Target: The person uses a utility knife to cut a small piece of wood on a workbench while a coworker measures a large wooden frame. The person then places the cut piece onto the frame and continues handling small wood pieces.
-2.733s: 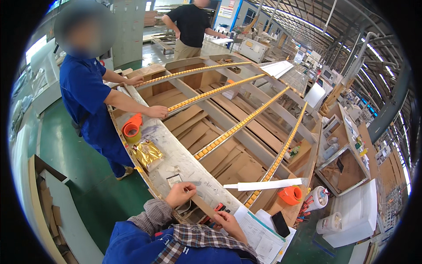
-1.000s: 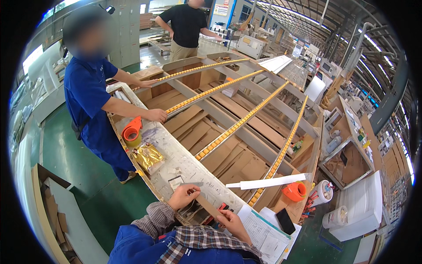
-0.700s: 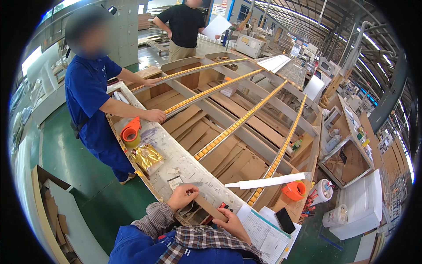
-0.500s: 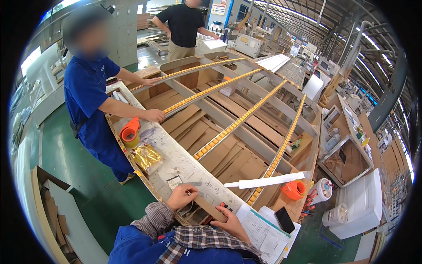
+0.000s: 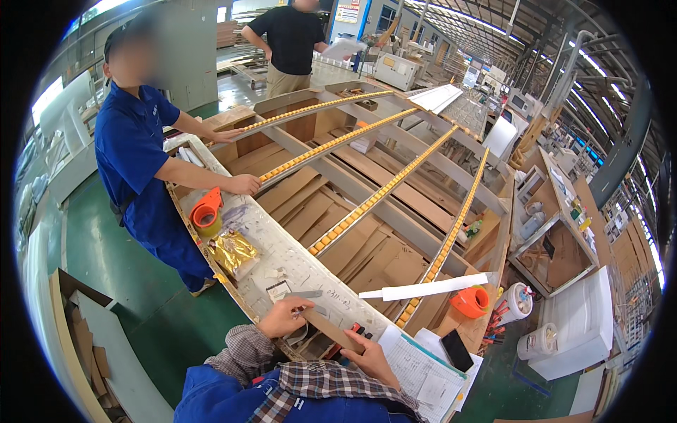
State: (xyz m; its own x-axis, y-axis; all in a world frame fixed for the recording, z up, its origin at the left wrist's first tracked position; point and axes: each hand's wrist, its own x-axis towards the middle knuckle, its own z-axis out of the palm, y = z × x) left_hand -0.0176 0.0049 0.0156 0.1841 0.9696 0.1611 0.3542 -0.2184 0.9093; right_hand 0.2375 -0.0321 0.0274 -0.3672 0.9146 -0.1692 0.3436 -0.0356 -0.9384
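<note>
Across mid-frame, a large bench (image 5: 278, 248) with yellow roller rails is spreading. At lower centre, the person's left hand (image 5: 281, 318) and right hand (image 5: 372, 361) are gripping a narrow brown strip (image 5: 330, 331) at its ends, above the near edge. Supporting both ends evenly is probably helping avoid bending. The right hand is hiding the strip's lower end; a red-and-black object (image 5: 357, 329) behind is proving unclear.

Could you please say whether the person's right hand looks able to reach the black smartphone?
Probably yes: the black smartphone lies uncovered just beyond the papers, with nothing standing between, though the right hand holds a brown strip.
</note>
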